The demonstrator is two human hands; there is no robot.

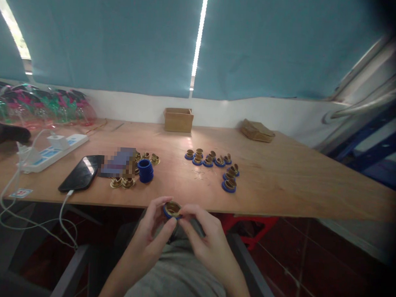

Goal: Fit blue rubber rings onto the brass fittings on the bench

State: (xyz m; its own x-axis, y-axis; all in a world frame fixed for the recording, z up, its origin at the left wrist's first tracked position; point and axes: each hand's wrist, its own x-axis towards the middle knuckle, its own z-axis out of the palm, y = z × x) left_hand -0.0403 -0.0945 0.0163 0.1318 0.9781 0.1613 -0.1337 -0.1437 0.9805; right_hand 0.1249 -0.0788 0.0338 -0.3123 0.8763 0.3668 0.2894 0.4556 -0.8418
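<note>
1. The piece in hand, a brass fitting with a blue ring (173, 208) around it, is between the fingertips of both hands, at the table's (282, 183) near edge and above the lap.
2. It looks light, so fingertips should be enough to carry it. The brass is probably stiff and smooth, a little slippery where it shines; the ring may give slightly under a squeeze, though its material is hard to judge. Neither part seems fragile.
3. The best hold is likely the outer rim, taken from opposite sides – that leaves the hollow middle, which faces up, free of fingers.
4. The left hand (147, 240) curls around the left side, its thumb along the near rim and its forefinger at the far side, narrowed onto the piece.
5. The right hand (210, 241) comes in from the other side, thumb and forefinger close together at the right rim; how firmly they press cannot be told.
6. Both forearms slant inward from the body, meeting at the piece.
7. Beyond the fingers to the left stand a stack of blue rings (146, 170) and loose brass fittings (128, 183); beyond them to the right, ringed brass pieces (229, 185) sit in a bent row.
</note>
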